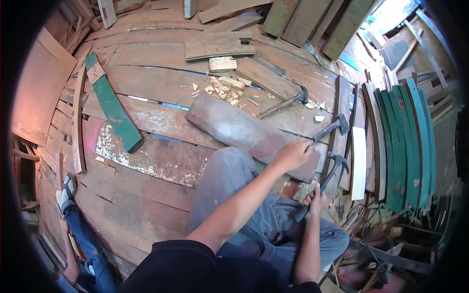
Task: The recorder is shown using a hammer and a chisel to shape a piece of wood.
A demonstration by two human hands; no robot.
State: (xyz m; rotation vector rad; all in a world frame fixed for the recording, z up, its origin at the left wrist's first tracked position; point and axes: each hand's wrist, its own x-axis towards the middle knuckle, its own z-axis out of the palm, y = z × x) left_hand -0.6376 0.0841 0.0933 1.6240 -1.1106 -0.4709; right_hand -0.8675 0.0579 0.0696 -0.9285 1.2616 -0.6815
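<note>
My left hand is closed round the handle end of a hammer with a dark, blocky head. That head lies beyond the right end of a long worn plank in front of my knees. Lower down, my right hand grips the handle of a claw hammer, its head up and its claw curving to the right. Another claw hammer rests on the floor past the plank, with its handle slanting down to the left. My folded legs are close beneath both hands.
Wood chips lie among short boards. A green board is at the left, and curved green boards stand stacked at the right. Another person's leg shows at lower left. Scrap wood and cables fill the lower right.
</note>
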